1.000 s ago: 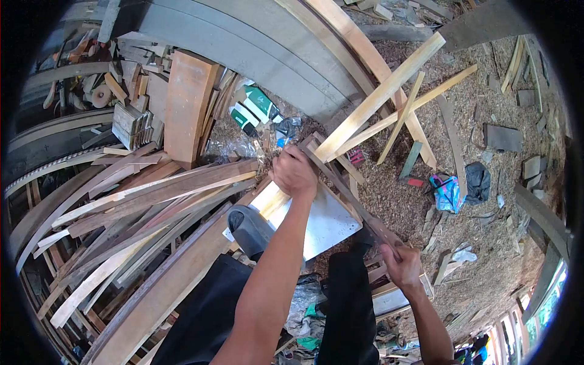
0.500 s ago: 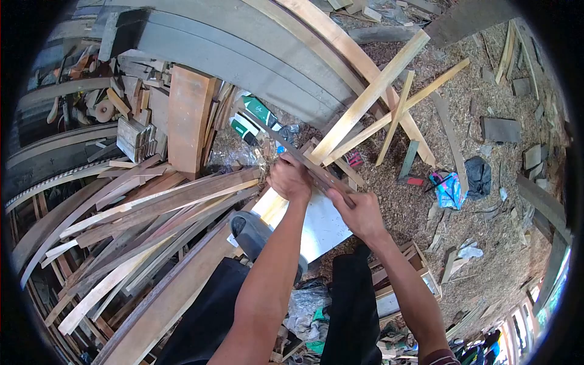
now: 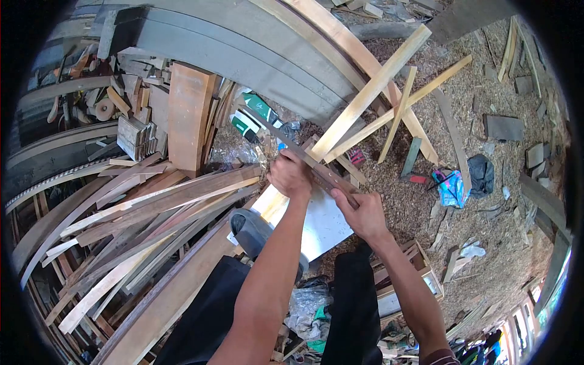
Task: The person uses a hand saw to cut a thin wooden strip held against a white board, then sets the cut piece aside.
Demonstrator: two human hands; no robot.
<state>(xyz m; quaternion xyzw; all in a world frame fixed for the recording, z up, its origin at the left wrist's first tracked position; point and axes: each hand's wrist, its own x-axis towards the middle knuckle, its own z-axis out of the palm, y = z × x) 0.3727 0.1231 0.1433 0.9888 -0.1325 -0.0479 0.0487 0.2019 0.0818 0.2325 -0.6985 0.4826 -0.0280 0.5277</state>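
Observation:
My right hand (image 3: 364, 217) is wrapped round the wooden handle end of a long, narrow-bladed tool (image 3: 326, 178). Its dark blade runs up and left past my other hand, towards some green and white packaging (image 3: 260, 111). My left hand (image 3: 290, 175) is closed beside the blade, its fingers partly hidden, and I cannot tell what it grips. Just beyond the hands is the lower end of a pale wooden strip (image 3: 371, 94). Beneath my forearms lies a bright white board (image 3: 325, 225), with a grey sandal (image 3: 250, 233) at its left edge.
Curved timber strips (image 3: 152, 210) are heaped on the left. A broad brown plank (image 3: 187, 118) stands behind them. Wood shavings cover the ground on the right, where a dark plastic bag (image 3: 481, 176) and a colourful packet (image 3: 451, 188) lie. A wooden crate (image 3: 420, 274) is by my right forearm.
My right hand has shifted very slightly right and down with the tool, and more of the blade shows. The left hand stays nearly in place.

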